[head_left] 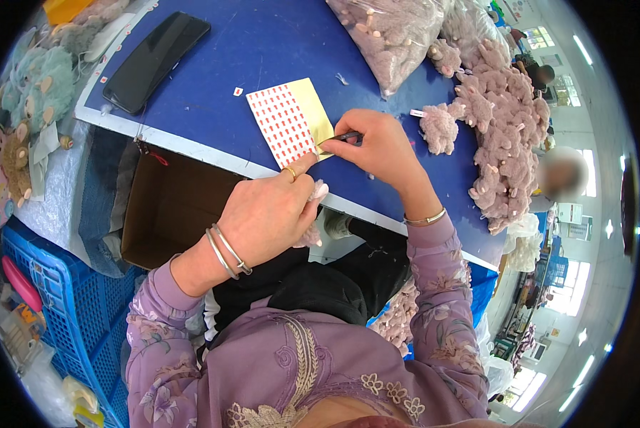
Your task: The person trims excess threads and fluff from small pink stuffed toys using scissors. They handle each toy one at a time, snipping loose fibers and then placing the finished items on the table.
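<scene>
Purple top (277,364) nearest; my R hand (380,146) pinches dark tool (348,135) at sticker sheet (280,121) on blue table (227,78); L hand (266,214) grips plush (310,235), index on sheet; sheet cd tear if tool slips.

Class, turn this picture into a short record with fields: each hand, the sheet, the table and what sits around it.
Left hand: holds a small toy, index finger at the sheet's lower edge
Right hand: grips a dark slim tool beside that finger
Sheet: red-marked stickers, bare yellow strip at right
Table: blue
Table's left: black phone
Table's right: pile of pinkish toys
Lower left: blue crate
</scene>
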### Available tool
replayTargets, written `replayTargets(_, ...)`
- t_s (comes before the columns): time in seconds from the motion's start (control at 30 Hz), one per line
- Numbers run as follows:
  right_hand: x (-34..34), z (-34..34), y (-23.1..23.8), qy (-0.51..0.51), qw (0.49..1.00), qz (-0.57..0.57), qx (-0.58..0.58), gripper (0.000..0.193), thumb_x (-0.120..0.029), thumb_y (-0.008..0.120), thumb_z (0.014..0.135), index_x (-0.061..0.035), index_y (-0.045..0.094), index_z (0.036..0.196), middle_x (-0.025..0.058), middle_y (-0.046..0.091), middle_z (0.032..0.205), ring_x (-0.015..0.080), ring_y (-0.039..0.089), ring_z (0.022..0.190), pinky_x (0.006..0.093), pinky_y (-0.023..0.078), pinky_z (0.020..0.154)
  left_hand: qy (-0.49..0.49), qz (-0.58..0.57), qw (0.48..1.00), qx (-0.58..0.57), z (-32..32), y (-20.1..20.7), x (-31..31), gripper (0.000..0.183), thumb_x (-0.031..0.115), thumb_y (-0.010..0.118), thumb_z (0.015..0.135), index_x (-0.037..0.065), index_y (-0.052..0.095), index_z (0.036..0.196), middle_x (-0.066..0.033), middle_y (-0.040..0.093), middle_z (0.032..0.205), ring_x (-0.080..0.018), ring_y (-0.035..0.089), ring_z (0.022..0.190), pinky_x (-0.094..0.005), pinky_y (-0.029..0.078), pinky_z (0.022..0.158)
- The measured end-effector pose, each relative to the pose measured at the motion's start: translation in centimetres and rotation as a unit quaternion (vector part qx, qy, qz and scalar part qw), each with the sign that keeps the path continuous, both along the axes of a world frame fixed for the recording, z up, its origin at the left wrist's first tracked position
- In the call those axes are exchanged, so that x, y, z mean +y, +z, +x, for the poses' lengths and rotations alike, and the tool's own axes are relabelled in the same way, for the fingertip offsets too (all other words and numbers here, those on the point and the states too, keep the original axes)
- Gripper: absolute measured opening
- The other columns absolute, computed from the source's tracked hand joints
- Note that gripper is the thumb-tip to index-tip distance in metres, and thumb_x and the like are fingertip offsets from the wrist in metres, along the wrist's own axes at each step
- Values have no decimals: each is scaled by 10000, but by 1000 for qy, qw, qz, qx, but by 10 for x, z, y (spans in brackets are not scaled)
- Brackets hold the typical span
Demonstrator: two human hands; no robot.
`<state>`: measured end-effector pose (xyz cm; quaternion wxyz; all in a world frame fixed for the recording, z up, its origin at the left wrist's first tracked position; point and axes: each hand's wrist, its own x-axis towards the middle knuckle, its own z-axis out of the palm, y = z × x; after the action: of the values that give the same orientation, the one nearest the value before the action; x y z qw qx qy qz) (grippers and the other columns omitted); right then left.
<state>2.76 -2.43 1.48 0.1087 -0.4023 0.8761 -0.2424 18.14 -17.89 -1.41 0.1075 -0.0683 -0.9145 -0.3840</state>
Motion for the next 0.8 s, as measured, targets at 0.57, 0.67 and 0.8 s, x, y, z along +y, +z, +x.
replayTargets(0.57, -27, -12, -11, -174, 984, -39, 14, 545, -313, 745, 740, 34, 580, 1127, 162, 649, 963, 253, 639, 855, 339, 498, 748, -41, 6, 999, 14, 8, 1, 3, 245, 243, 609, 883, 26, 584, 772, -81, 655, 1065, -256, 629, 601, -337, 507, 514)
replayTargets(0.67, -54, -13, -5, -179, 982, 9, -55, 455, -262, 719, 752, 45, 608, 1068, 155, 656, 907, 248, 644, 815, 340, 503, 730, -34, 35, 998, 26, 8, -1, 3, 228, 245, 620, 877, 31, 601, 804, -82, 649, 1055, -254, 628, 612, -335, 507, 529)
replayTargets(0.8, -45, -24, -9, -97, 988, 48, -112, 293, -197, 698, 766, 40, 627, 924, 103, 615, 759, 189, 555, 665, 319, 450, 620, 14, 85, 996, 33, 10, 1, -11, 191, 218, 656, 850, 31, 616, 836, -89, 636, 1065, -256, 632, 630, -323, 508, 563)
